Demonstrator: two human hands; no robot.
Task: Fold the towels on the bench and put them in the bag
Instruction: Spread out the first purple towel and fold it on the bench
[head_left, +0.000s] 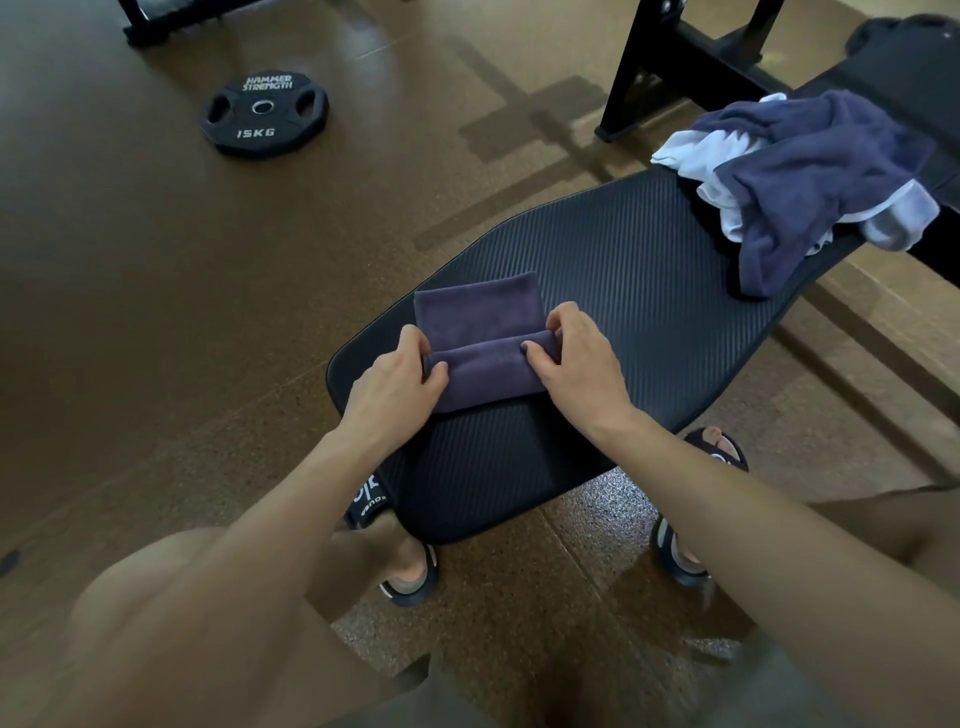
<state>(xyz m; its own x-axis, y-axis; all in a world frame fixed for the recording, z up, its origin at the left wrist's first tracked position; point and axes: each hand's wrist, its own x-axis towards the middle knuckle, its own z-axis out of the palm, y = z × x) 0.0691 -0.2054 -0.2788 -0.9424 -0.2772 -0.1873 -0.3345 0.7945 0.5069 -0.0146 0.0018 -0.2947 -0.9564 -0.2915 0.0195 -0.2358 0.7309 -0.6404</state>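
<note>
A small dark purple towel (480, 317) lies on the black ribbed bench (649, 291), with its near half doubled over into a fold. My left hand (400, 379) pinches the fold's left end and my right hand (576, 358) pinches its right end. Further along the bench, at the upper right, sits a crumpled heap of dark blue towels (821, 171) mixed with white towels (701, 150); part of the heap hangs over the bench's right edge. No bag is in view.
A black 15 kg weight plate (265, 114) lies on the brown floor at the upper left. A black metal rack frame (675, 57) stands behind the bench. My feet in black sandals (410, 577) rest on either side of the bench's near end.
</note>
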